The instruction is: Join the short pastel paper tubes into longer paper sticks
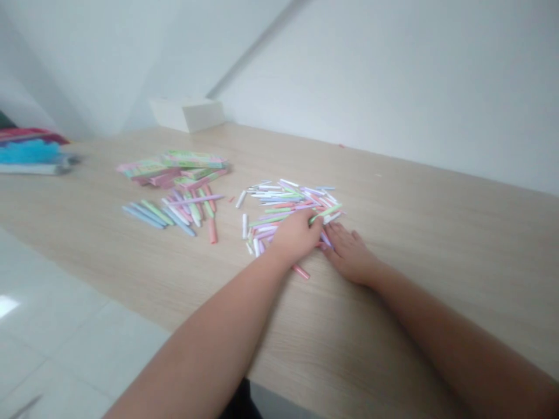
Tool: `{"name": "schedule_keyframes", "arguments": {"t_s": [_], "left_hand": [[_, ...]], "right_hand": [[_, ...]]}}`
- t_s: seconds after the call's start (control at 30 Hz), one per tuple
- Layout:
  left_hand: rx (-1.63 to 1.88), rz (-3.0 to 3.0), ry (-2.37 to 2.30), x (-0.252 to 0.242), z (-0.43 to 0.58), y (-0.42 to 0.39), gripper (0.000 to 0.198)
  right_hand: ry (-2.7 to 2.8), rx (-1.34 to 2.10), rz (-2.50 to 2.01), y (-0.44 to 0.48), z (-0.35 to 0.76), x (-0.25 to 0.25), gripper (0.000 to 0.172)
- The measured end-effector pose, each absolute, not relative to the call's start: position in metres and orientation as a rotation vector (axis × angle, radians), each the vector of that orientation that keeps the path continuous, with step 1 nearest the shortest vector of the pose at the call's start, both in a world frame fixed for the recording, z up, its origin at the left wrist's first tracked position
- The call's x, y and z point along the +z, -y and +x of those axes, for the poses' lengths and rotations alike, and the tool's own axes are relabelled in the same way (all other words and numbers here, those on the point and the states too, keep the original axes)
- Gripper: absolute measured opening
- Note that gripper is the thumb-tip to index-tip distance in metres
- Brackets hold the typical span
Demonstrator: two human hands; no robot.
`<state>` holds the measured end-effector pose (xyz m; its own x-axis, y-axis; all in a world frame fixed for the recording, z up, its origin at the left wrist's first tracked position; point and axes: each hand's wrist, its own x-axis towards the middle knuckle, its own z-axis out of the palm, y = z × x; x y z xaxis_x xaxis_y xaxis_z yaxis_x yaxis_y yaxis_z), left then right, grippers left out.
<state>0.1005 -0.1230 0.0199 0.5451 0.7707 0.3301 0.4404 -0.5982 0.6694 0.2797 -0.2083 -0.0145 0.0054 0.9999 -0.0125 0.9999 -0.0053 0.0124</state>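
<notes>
A loose pile of pastel pen parts in white, purple, green and coral lies on the table in front of me. My left hand reaches over the pile's right side with its fingers curled. Between its thumb and forefinger is a light green pen part, pointing away to the right. My right hand rests flat at the pile's right edge, fingers stretched out and touching the nearest pieces. Below my left wrist a coral pen piece pokes out. The parts under my left palm are hidden.
Left of the pile is a group of assembled-looking pens. Behind them are stacked pink and green boxes. A white box stands by the wall. Blue and red items sit at the far left of the wooden table.
</notes>
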Motion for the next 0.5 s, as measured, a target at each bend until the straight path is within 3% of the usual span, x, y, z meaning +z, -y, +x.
{"name": "schedule_keyframes", "arguments": {"t_s": [0.5], "left_hand": [[1.016,2.114,-1.216,0.054,0.054,0.106,0.027]], "right_hand": [[-2.270,0.085,2.215,0.209,0.290,-0.020,0.071]]}}
